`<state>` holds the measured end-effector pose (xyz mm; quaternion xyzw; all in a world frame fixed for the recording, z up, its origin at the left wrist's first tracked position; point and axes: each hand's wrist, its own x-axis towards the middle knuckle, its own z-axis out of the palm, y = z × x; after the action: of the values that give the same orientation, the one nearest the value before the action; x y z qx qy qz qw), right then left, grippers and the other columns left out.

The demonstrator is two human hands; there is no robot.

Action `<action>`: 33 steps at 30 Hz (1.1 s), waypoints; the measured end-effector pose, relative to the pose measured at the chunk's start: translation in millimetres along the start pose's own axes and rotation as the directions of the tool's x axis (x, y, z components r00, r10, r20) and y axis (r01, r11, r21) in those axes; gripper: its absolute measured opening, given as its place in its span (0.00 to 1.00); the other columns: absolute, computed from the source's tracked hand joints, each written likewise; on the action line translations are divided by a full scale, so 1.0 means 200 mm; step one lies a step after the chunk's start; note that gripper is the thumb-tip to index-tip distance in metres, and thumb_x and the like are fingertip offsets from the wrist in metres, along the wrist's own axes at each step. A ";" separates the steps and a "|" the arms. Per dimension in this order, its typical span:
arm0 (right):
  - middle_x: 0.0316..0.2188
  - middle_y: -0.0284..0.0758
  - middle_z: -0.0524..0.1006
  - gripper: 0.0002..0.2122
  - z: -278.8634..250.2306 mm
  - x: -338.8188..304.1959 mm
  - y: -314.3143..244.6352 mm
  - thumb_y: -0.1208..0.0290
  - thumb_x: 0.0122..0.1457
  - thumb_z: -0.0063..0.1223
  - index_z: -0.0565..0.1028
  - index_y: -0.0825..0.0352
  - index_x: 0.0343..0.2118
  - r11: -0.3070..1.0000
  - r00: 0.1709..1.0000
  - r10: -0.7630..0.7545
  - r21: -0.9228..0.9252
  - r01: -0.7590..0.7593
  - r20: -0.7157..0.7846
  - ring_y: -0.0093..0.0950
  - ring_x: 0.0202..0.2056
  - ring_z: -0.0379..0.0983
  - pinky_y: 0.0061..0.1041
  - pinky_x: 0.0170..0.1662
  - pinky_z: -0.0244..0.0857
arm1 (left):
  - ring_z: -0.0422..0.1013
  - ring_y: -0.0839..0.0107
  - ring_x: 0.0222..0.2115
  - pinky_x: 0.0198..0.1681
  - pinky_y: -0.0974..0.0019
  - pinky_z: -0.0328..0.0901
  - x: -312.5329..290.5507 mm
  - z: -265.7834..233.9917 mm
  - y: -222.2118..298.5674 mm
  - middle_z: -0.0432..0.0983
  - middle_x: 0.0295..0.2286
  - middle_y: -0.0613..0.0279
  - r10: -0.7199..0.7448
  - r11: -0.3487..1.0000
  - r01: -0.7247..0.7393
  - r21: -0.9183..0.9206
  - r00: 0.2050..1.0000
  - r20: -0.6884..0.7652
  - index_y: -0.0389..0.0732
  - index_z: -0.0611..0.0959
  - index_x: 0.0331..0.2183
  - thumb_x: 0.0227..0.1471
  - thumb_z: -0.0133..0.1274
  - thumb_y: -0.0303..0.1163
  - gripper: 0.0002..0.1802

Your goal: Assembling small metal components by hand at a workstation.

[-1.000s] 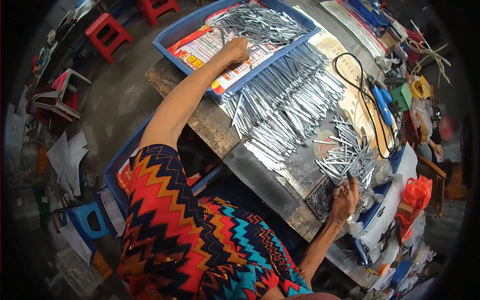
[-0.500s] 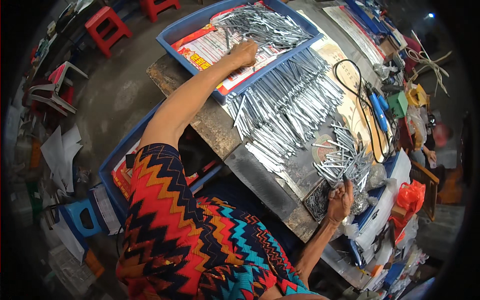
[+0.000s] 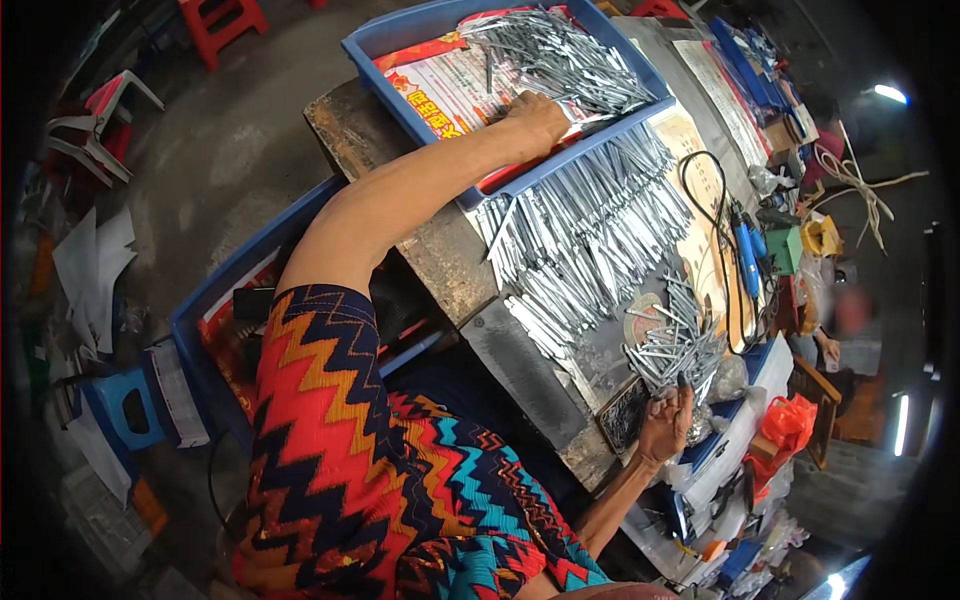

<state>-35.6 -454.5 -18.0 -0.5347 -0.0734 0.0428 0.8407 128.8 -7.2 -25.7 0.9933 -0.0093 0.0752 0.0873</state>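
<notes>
My left hand (image 3: 540,118) reaches into a blue plastic tray (image 3: 420,120), its fingers curled down beside a heap of thin silvery metal strips (image 3: 565,55). Whatever those fingers hold is hidden beneath the hand. At the bench's right, my right hand (image 3: 665,425) is held with fingers apart, one dark-tipped finger stretched out toward a loose pile of metal strips (image 3: 670,345). Close beside it sits a small dark tray (image 3: 622,415) of tiny metal parts. Between my hands, dense rows of metal strips (image 3: 590,215) lie side by side across the bench.
A blue-handled tool (image 3: 747,255) and a black cable (image 3: 690,190) lie at the right. Beyond are plastic bags, including a red bag (image 3: 785,430). A dark flat plate (image 3: 525,375) lines the front edge. Another blue tray (image 3: 190,335) stands lower left.
My view has shifted, so the bench sits differently in it. My left hand has moved right within the tray, nearer the strip heap. My right hand stays beside the loose pile, its fingers more spread.
</notes>
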 end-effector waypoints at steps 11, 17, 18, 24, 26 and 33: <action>0.36 0.37 0.66 0.23 0.04 0.04 -0.01 0.68 0.55 0.45 0.57 0.72 0.52 0.992 0.976 0.119 0.009 -0.123 0.185 0.23 0.30 0.59 0.21 0.31 0.54 | 0.69 0.50 0.38 0.39 0.53 0.65 0.00 -0.06 -0.05 0.73 0.33 0.42 -0.056 0.974 0.068 -0.216 0.996 0.062 0.31 0.78 0.28 0.37 0.47 0.17 0.10; 0.35 0.37 0.67 0.24 0.08 0.03 0.01 0.66 0.54 0.45 0.57 0.72 0.52 0.994 0.990 0.093 -0.061 -0.086 0.109 0.23 0.29 0.61 0.20 0.28 0.55 | 0.69 0.49 0.37 0.37 0.54 0.65 0.02 0.05 -0.07 0.72 0.32 0.43 -0.012 0.989 0.012 -0.144 1.000 0.002 0.31 0.77 0.24 0.39 0.45 0.19 0.07; 0.35 0.37 0.67 0.24 0.08 0.03 0.01 0.66 0.54 0.45 0.57 0.72 0.52 0.994 0.992 0.087 -0.073 -0.080 0.093 0.23 0.28 0.61 0.20 0.28 0.55 | 0.69 0.50 0.35 0.36 0.55 0.65 0.01 0.09 -0.09 0.72 0.31 0.43 0.047 0.990 -0.063 -0.125 0.991 -0.124 0.31 0.76 0.23 0.38 0.45 0.19 0.06; 0.35 0.36 0.69 0.24 0.13 0.02 0.01 0.67 0.54 0.46 0.58 0.74 0.51 0.978 0.997 0.075 -0.194 -0.076 -0.016 0.21 0.31 0.66 0.19 0.27 0.58 | 0.65 0.51 0.29 0.31 0.55 0.61 0.01 0.16 -0.18 0.67 0.28 0.47 0.345 0.936 -0.353 -0.013 0.922 -0.175 0.34 0.70 0.23 0.38 0.46 0.24 0.04; 0.35 0.38 0.70 0.23 0.16 0.03 0.00 0.68 0.53 0.46 0.60 0.75 0.50 0.976 0.999 0.038 -0.213 -0.038 -0.004 0.21 0.30 0.67 0.18 0.26 0.58 | 0.67 0.51 0.28 0.31 0.54 0.62 0.01 0.15 -0.20 0.69 0.26 0.47 0.364 0.924 -0.380 -0.043 0.908 -0.208 0.34 0.72 0.23 0.36 0.48 0.24 0.05; 0.29 0.35 0.70 0.26 0.18 0.06 -0.04 0.65 0.51 0.49 0.61 0.78 0.49 0.977 0.999 0.020 -0.211 -0.028 -0.036 0.19 0.24 0.64 0.15 0.23 0.57 | 0.67 0.44 0.29 0.31 0.53 0.62 0.06 0.04 -0.19 0.70 0.26 0.38 0.055 0.977 -0.052 -0.208 0.998 0.007 0.31 0.75 0.27 0.32 0.47 0.24 0.12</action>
<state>-30.5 -423.7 4.4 -0.6225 -0.0569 0.0359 0.7797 143.1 29.8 -38.0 0.9786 -0.0443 0.0698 0.1883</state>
